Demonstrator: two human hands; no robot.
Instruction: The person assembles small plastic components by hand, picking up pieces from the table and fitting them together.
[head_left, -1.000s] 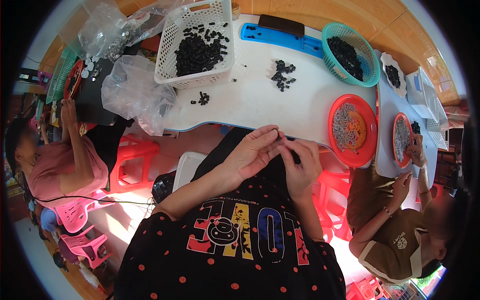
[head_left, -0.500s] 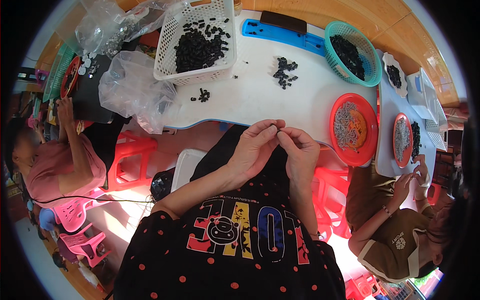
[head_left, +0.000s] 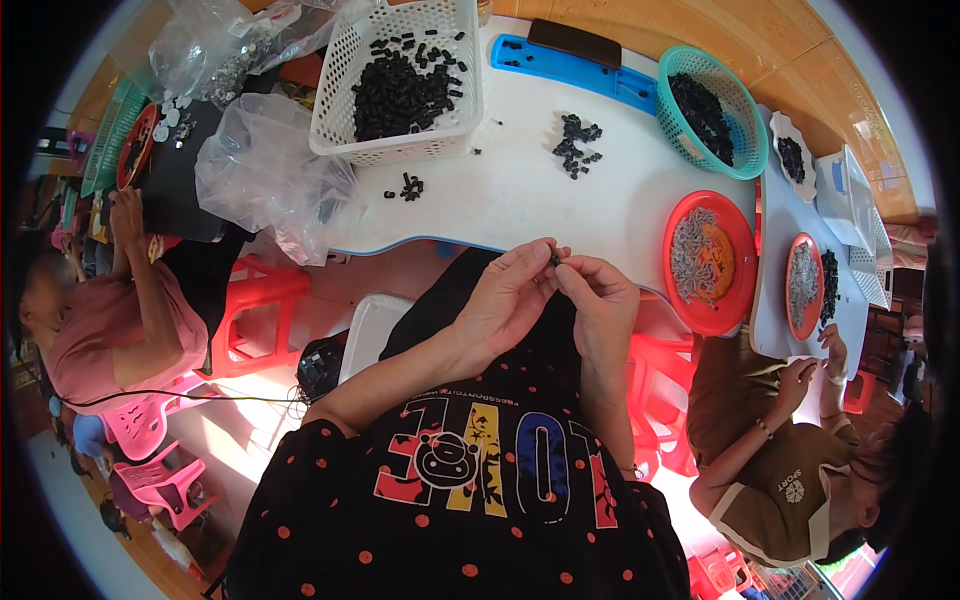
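My left hand (head_left: 510,295) and my right hand (head_left: 600,300) meet in front of my chest, just below the white table's near edge (head_left: 520,245). Their fingertips pinch one small black part (head_left: 555,260) between them. Straight ahead on the table lies a small heap of black parts (head_left: 577,145). A few more loose black parts (head_left: 408,187) lie to its left.
A white basket (head_left: 400,85) of black parts stands at the back, a teal basket (head_left: 712,110) to the right, a blue tray (head_left: 575,65) behind. A red plate (head_left: 708,260) holds grey parts. Clear plastic bags (head_left: 270,175) lie left. One person sits at my left (head_left: 110,320), another at my right (head_left: 790,440).
My two hands have drawn closer together and shifted slightly, fingertips now meeting on the black part. The person at my right has moved a hand a little.
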